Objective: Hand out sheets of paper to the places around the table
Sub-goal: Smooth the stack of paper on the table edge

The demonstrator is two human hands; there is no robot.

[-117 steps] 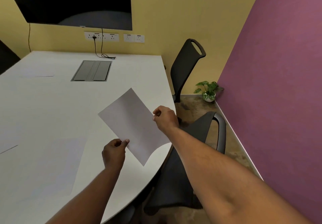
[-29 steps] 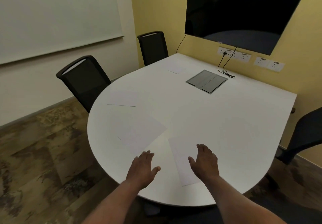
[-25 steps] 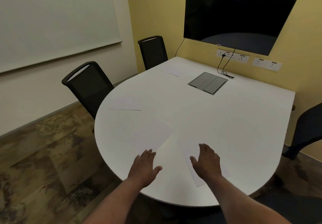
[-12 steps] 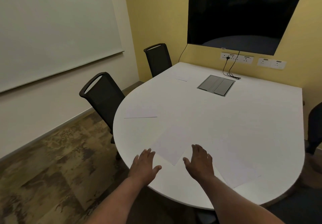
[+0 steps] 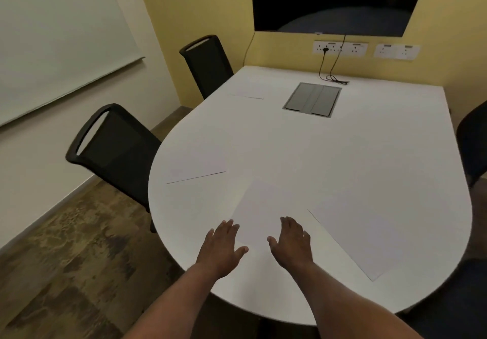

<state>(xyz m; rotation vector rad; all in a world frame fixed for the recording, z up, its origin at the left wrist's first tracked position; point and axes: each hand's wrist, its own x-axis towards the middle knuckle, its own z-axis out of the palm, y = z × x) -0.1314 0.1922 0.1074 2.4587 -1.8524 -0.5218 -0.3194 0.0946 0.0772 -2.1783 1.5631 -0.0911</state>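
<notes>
1. Left hand (image 5: 220, 249): palm down, fingers spread apart, nothing gripped; its fingertips lie at the near left corner of the middle sheet (image 5: 266, 212). Posture matches half a second ago.
2. Right hand (image 5: 291, 246): likewise flat and spread, nothing gripped, resting on the near edge of the same sheet. It was just right of that sheet half a second ago.
3. Middle sheet: lies flat on the white table (image 5: 369, 154) at the rounded near end, between both hands. Against the frame 4.7 seconds ago, no sheet is held in the air.
4. Right sheet (image 5: 369, 236): flat, just beside the middle sheet, angled toward the table's right edge.
5. Left sheet (image 5: 197, 167): flat before the near black chair (image 5: 113, 149).
6. Far sheet (image 5: 247, 92): flat before the far black chair (image 5: 208, 62).
7. The view has shifted leftward and closer than earlier.
</notes>
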